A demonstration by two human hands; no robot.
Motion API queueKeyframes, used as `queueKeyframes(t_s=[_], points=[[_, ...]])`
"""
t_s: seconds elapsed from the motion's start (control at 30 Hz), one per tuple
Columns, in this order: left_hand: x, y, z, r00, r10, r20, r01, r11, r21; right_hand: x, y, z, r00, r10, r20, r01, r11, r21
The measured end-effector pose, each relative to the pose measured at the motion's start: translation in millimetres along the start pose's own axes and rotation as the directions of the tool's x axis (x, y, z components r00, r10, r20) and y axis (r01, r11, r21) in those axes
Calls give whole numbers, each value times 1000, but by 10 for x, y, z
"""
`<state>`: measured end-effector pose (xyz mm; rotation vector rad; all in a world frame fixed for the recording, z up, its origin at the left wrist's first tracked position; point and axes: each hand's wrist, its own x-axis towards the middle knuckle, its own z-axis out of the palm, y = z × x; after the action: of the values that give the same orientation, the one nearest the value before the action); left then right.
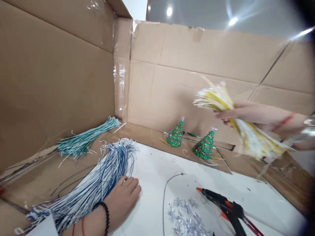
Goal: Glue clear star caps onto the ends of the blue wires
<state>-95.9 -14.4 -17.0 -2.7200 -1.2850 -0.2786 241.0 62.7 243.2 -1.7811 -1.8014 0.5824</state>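
A white worktop (152, 170) is enclosed at rear and left by taped cardboard walls (187, 55). A bundle of green-and-white wires (83, 141) lies on the cardboard flap at left. Two small green beaded trees (175, 134) (204, 146) stand upright near the rear wall, slightly apart. A black-and-orange glue gun (225, 206) lies on the worktop at lower right, nozzle pointing left. Just beside it, a heap of clear plastic stars (187, 218). A thin curved wire (167, 193) runs down the worktop near the stars
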Motion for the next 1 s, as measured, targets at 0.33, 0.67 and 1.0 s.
queueKeyframes(t_s=[0.33, 0.67, 1.0], points=[[23, -78, 228, 999, 30, 26, -31, 998, 52, 1397, -1326, 1983, 900, -289, 327, 415, 798, -437], [112, -140, 776, 928, 122, -351, -40, 972, 232, 2004, -1085, 3383, 891, -201, 408, 431, 657, -618], [47, -155, 348, 998, 43, -50, -42, 999, 30, 1812, -975, 2965, 893, -269, 362, 446, 644, -622]])
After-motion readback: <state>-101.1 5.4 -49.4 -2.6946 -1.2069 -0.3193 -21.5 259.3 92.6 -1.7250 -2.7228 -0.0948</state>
